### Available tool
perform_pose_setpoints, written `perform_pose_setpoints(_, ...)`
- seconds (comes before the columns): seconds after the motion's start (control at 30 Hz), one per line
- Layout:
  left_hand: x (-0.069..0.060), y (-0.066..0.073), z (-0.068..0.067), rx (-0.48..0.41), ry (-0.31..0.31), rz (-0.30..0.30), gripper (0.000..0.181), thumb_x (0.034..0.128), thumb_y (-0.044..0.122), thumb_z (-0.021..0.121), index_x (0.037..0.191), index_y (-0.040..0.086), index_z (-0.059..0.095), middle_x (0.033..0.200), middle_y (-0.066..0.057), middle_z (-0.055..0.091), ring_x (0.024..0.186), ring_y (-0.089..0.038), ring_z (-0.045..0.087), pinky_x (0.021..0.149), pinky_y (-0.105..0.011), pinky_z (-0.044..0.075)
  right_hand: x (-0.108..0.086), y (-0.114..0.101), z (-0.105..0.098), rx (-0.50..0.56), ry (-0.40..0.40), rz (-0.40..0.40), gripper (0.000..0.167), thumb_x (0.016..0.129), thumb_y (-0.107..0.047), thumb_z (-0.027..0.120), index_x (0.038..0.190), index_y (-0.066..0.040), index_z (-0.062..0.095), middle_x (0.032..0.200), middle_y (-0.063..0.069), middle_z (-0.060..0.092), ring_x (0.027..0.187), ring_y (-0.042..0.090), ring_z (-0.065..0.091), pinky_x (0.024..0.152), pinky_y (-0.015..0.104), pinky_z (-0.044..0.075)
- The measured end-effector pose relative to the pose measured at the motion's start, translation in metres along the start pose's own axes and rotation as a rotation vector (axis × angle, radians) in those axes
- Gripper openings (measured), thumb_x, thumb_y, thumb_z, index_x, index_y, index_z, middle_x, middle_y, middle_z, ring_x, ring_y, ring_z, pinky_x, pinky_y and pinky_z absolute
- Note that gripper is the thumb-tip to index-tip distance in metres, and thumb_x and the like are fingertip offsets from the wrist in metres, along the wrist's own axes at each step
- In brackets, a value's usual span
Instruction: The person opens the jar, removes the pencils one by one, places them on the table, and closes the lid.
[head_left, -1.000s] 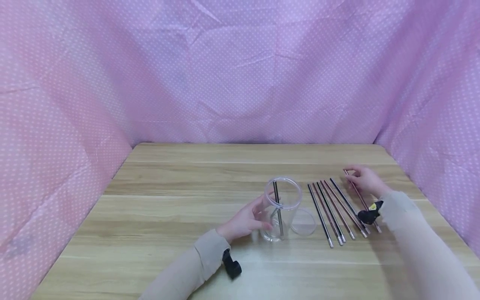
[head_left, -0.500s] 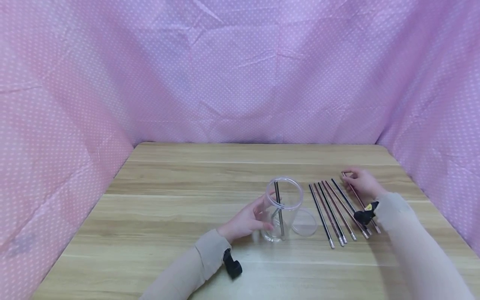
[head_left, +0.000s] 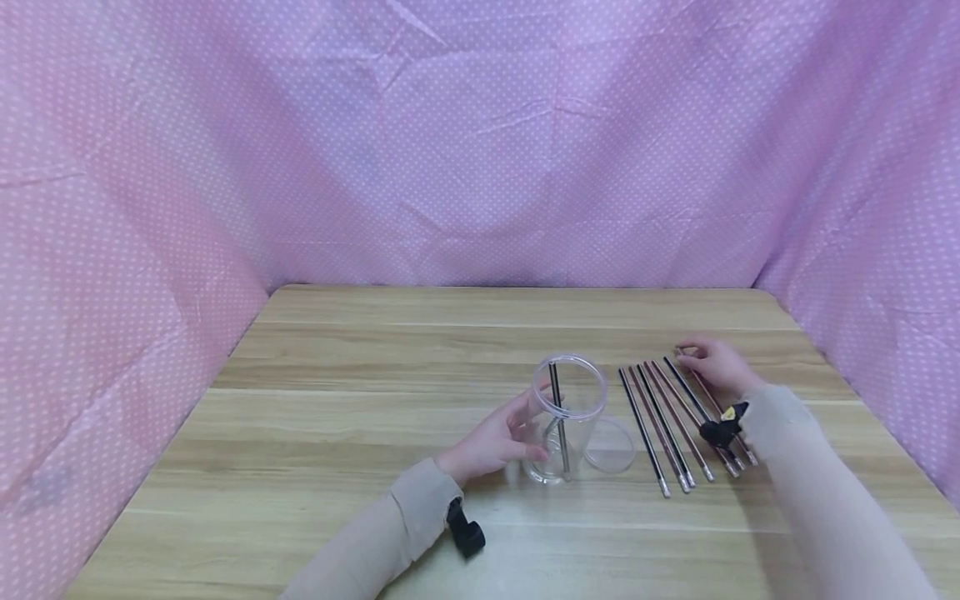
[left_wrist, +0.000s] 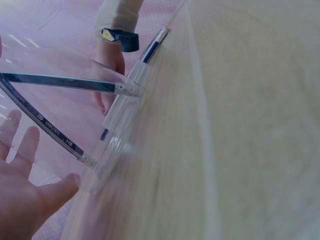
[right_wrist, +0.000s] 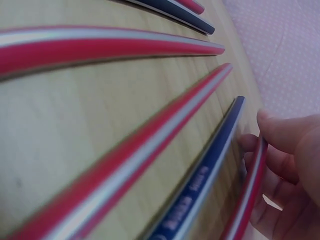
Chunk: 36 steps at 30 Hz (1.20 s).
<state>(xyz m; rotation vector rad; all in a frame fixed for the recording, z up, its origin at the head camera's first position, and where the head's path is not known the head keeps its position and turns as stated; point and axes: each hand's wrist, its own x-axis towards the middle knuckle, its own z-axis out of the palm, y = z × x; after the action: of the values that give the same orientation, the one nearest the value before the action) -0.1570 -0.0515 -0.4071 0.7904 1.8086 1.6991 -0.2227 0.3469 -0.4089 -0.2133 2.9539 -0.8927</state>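
Observation:
A clear plastic cup (head_left: 602,392) stands upright with two dark pencils (left_wrist: 65,81) leaning inside, eraser ends down. My left hand (head_left: 491,442) holds it from the left side; in the left wrist view the thumb lies near the base and the fingers show through the wall. At the right, my right hand (head_left: 716,364) pinches the far tip of a red-and-silver pencil (right_wrist: 250,187) between thumb and fingers. That pencil is the rightmost of the row, its eraser end close to the tabletop. A dark blue pencil (right_wrist: 202,175) lies just left of it.
Several more red and dark pencils (head_left: 655,429) lie side by side, erasers towards me. A round clear lid (head_left: 610,446) lies between cup and pencils. The wooden table (head_left: 337,350) is bordered by pink dotted cloth (head_left: 480,167) behind and at the sides.
My right hand has shifted slightly left, bringing the far tip of the red pencil closer to the row. The left hand and cup stay where they were.

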Motion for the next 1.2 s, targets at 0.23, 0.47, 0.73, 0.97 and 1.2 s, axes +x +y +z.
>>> perform_pose_setpoints(0.23,-0.001,0.001,0.001,-0.003,0.007,-0.011,0.092,0.0785,-0.004,0.069,0.152,0.022,0.019,0.155,-0.003,0.029,0.143,-0.028,0.026,0.117,-0.049,0.02,0.002,0.0,0.004,-0.014,0.002,0.01,0.034,0.094,-0.014,0.057,0.116,0.012,0.055,0.103,0.034,0.063,0.093,0.044,0.061,0.082,0.054,0.05)
perform_pose_setpoints(0.47,0.0,-0.002,0.001,-0.006,0.016,0.004,0.092,0.0783,-0.005,0.069,0.151,0.023,0.021,0.154,-0.001,0.031,0.143,-0.024,0.026,0.117,-0.05,0.019,0.002,-0.004,0.004,-0.02,-0.006,0.023,0.035,0.094,-0.015,0.057,0.116,0.011,0.055,0.102,0.033,0.063,0.093,0.043,0.061,0.082,0.053,0.049)
perform_pose_setpoints(0.73,0.002,-0.003,0.001,-0.019,0.014,-0.001,0.091,0.0783,-0.006,0.069,0.15,0.027,0.024,0.154,0.002,0.031,0.143,-0.02,0.025,0.118,-0.047,0.019,0.002,-0.007,0.005,-0.032,0.001,0.03,0.031,0.093,-0.013,0.058,0.113,0.01,0.057,0.099,0.031,0.064,0.088,0.036,0.062,0.076,0.046,0.05)
perform_pose_setpoints(0.97,0.001,-0.002,0.001,-0.004,0.012,-0.007,0.092,0.0789,-0.005,0.068,0.152,0.025,0.02,0.155,-0.002,0.029,0.143,-0.03,0.025,0.117,-0.049,0.021,0.002,-0.009,0.006,-0.056,0.006,0.022,0.034,0.093,-0.015,0.058,0.114,0.011,0.056,0.1,0.033,0.064,0.092,0.044,0.061,0.082,0.055,0.048)
perform_pose_setpoints(1.2,0.0,-0.002,0.001,0.005,0.014,-0.01,0.091,0.0797,-0.004,0.068,0.151,0.026,0.021,0.154,-0.001,0.031,0.143,-0.025,0.025,0.117,-0.049,0.02,-0.001,-0.013,0.004,-0.059,-0.006,0.04,0.035,0.094,-0.016,0.057,0.116,0.011,0.054,0.1,0.032,0.064,0.091,0.043,0.061,0.082,0.055,0.049)
